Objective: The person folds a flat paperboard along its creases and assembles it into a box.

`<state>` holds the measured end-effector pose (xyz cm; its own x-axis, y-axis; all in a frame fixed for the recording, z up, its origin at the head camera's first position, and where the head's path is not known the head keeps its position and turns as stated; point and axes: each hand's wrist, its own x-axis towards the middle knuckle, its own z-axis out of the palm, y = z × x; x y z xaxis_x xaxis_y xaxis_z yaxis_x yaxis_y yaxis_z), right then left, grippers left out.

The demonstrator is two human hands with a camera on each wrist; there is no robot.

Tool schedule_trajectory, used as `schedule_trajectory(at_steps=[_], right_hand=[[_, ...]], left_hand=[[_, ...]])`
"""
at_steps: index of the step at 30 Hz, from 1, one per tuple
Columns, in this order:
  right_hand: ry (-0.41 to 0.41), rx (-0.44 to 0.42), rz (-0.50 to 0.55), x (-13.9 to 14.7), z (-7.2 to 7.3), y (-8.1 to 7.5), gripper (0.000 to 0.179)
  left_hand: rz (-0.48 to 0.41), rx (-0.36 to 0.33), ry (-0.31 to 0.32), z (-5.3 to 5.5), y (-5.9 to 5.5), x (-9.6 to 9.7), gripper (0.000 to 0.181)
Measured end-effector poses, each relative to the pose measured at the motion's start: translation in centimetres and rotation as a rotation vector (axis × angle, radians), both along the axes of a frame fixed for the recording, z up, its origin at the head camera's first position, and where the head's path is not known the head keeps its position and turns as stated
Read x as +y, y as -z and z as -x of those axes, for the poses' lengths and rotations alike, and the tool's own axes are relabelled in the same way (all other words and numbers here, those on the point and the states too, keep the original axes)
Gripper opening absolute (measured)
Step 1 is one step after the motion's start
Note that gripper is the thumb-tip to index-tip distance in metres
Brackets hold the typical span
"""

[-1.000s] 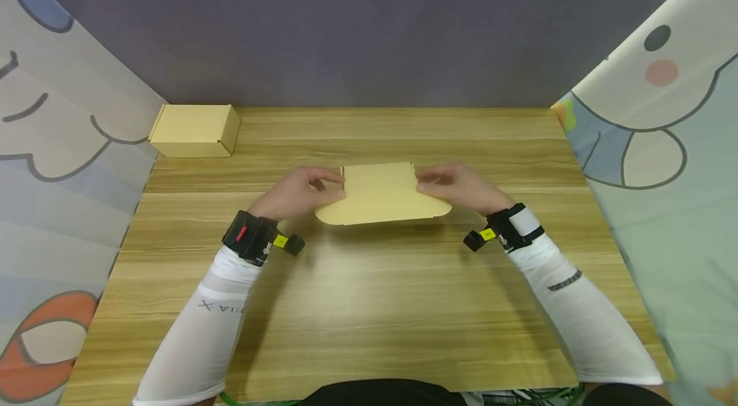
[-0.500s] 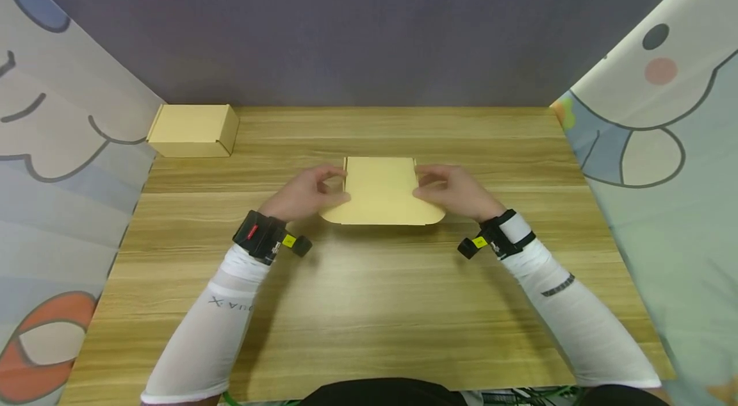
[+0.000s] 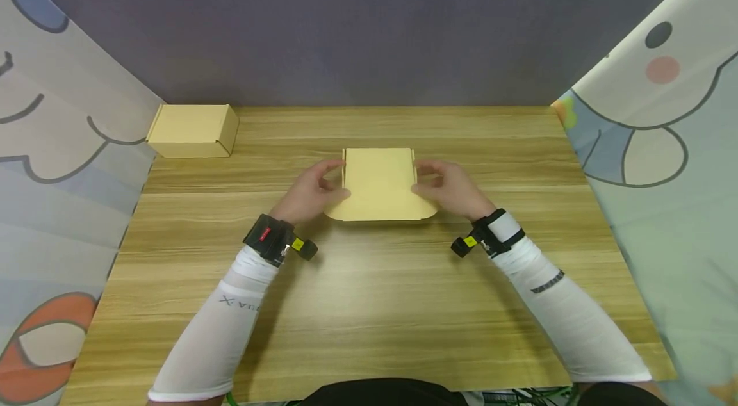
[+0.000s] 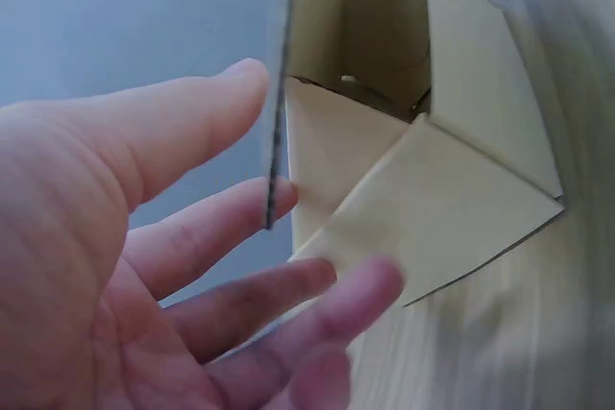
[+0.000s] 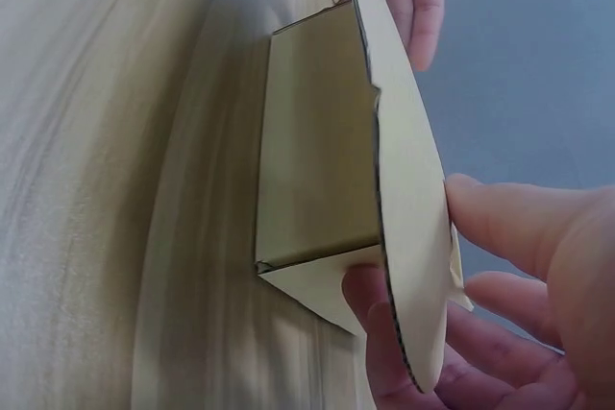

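Note:
A partly open tan cardboard box (image 3: pixel 380 178) stands mid-table, its rounded front lid flap raised toward the wearer. At its left side, my left hand (image 3: pixel 308 193) has the thumb on the lid and the other fingers beside the side panel. The left wrist view shows the lid (image 4: pixel 281 93) edge-on, between thumb and fingers. My right hand (image 3: pixel 452 189) pinches the lid's other side. In the right wrist view, its thumb is on the outer face of the lid flap (image 5: pixel 408 189) and its fingers reach beneath. The open front shows a hollow interior (image 5: pixel 322 141).
A closed cardboard box (image 3: pixel 193 130) of similar colour sits at the table's far left corner. The wooden table (image 3: pixel 369 303) ends at a dark grey panel (image 3: pixel 357 22) behind. Printed cartoon sheets (image 3: pixel 657 98) stand along both sides.
The box has moved slightly away from the wearer, and its lid flap, slanted before, now lies level across. Both hands have moved along with it, keeping to its sides.

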<state>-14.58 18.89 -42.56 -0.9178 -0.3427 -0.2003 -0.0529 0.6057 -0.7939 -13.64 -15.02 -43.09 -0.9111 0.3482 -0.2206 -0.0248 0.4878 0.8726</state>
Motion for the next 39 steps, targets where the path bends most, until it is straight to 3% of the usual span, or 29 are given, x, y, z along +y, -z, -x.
schedule_trajectory(at_steps=[5,16,21,27,33,39], right_hand=[[0.03,0.022,0.014,-0.2,-0.1,0.3,0.064],[0.068,0.043,0.039,-0.6,-0.6,0.3,0.066],[0.07,0.05,0.066,-0.7,-0.8,0.6,0.067],[0.085,0.02,0.11,-0.9,-1.3,1.4,0.054],[0.058,0.005,0.128,-0.6,-1.7,1.3,0.053],[0.02,-0.005,0.086,0.3,-1.7,0.0,0.067]], left_hand=[[0.012,0.052,0.005,0.0,0.4,0.2,0.069],[0.034,0.076,-0.023,-0.2,0.4,0.7,0.07],[0.039,0.066,-0.038,-0.4,0.6,0.7,0.073],[-0.044,0.002,-0.067,-0.9,0.9,0.8,0.082],[-0.101,0.001,-0.1,-1.3,0.6,0.8,0.066],[-0.107,0.049,-0.103,-1.4,-0.3,0.4,0.054]])
